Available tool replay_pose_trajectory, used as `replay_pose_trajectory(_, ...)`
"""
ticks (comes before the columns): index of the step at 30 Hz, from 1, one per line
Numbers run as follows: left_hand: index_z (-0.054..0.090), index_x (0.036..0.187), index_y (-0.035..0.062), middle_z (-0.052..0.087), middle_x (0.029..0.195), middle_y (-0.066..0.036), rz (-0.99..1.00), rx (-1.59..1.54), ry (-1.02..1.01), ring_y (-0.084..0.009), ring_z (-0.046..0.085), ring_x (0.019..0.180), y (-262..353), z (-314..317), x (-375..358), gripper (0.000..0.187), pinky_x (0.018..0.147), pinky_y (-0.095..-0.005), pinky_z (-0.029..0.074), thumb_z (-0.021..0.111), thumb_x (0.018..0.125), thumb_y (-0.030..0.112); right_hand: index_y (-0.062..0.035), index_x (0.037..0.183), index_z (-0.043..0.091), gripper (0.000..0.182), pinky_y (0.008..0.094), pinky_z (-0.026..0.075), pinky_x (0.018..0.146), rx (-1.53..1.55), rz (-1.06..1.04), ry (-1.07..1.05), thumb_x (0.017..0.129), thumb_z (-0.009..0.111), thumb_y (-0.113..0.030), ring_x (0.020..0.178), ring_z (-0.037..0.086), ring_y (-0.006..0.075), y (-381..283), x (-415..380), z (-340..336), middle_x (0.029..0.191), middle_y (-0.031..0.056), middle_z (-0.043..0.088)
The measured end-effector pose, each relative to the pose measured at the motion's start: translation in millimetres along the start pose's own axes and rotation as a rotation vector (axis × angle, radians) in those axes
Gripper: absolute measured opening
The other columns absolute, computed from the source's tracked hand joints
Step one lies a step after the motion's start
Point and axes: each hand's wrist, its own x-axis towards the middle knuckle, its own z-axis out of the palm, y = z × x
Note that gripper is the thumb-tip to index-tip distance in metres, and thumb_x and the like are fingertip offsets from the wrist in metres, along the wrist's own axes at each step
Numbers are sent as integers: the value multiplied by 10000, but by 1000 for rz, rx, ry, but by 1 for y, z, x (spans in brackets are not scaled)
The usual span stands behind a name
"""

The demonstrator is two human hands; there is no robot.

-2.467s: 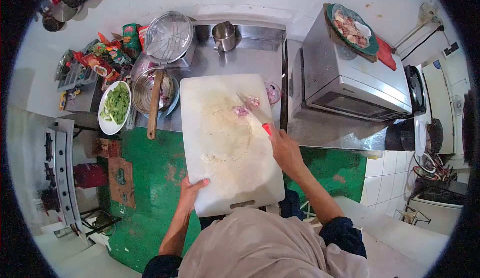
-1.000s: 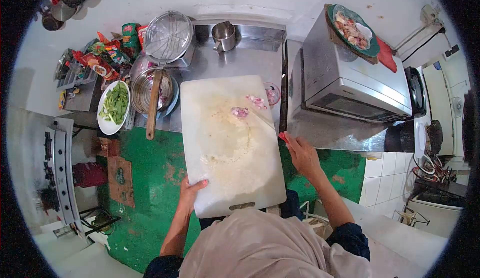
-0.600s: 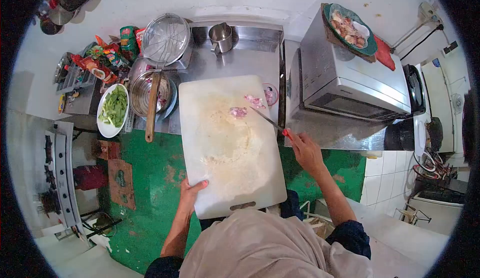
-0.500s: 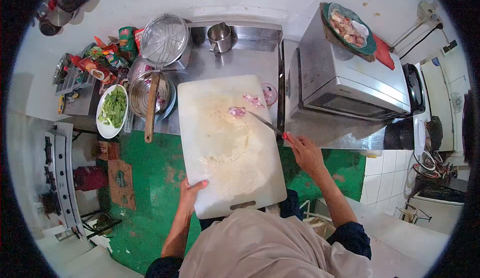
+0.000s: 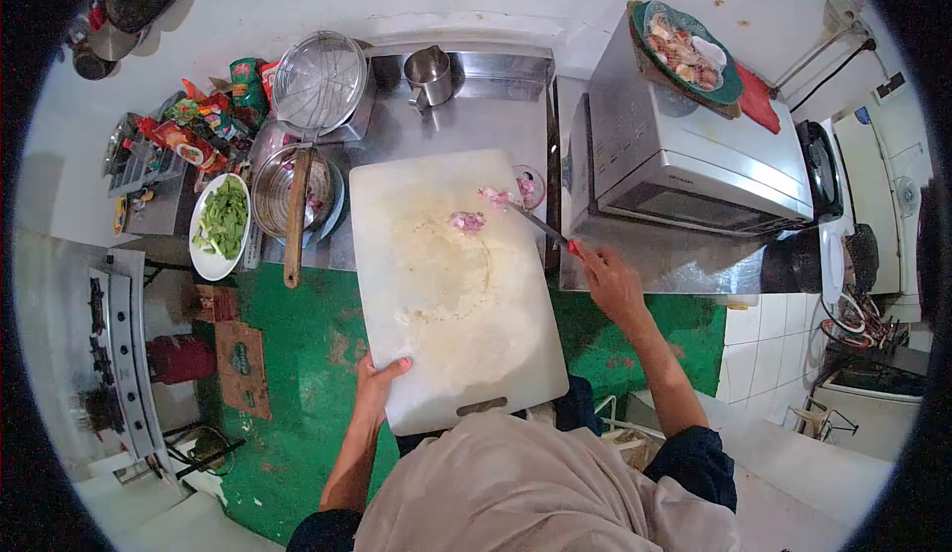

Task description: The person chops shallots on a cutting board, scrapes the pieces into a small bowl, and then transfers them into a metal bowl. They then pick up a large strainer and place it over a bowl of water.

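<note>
My left hand (image 5: 379, 390) grips the lower left edge of a large white cutting board (image 5: 466, 324), its thumb on top. The board reaches from my body onto the steel counter. In my right hand (image 5: 607, 279) is a knife (image 5: 543, 227) with a red handle, held over the board's right edge. Its tip is at a small heap of chopped shallots (image 5: 496, 198) near the far right corner. A second heap of chopped shallots (image 5: 467, 222) lies just left of it. Beyond that corner a small dish (image 5: 531, 187) holding pink pieces is partly hidden by the board.
Left on the counter (image 5: 387, 135) are a white plate (image 5: 210, 266) of cut greens, a steel pot (image 5: 270, 187) with a wooden-handled strainer (image 5: 317, 81) across it, and a metal cup (image 5: 428, 76). A microwave (image 5: 694, 180) stands right, carrying a green-edged plate (image 5: 729, 91) of food.
The knife tip has moved from the nearer shallot heap up and right to the farther one. My right hand has shifted slightly right; my left hand stays on the board.
</note>
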Motion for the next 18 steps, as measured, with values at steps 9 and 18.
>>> replay_pose_trajectory(9, 564, 1104, -20, 642, 995, -105, -2, -6, 10, -196, 622, 855, 0, 0, 2, 457, 782, -339, 492, 722, 695, 108, -173, 1270, 500, 386, 475, 487, 631, 73, 52, 40, 886, 522, -144, 784, 591, 380, 5, 13, 3, 938, 169, 569)
replay_pose_trajectory(18, 555, 1121, -18, 640, 1008, -104, 25, 0, -15, -199, 619, 872, 4, 6, 0, 456, 800, -347, 489, 714, 706, 87, -39, 1264, 460, 368, 486, 463, 663, 268, 133, -45, 912, 478, -142, 810, 575, 412, -67, 24, 3, 924, 221, 574)
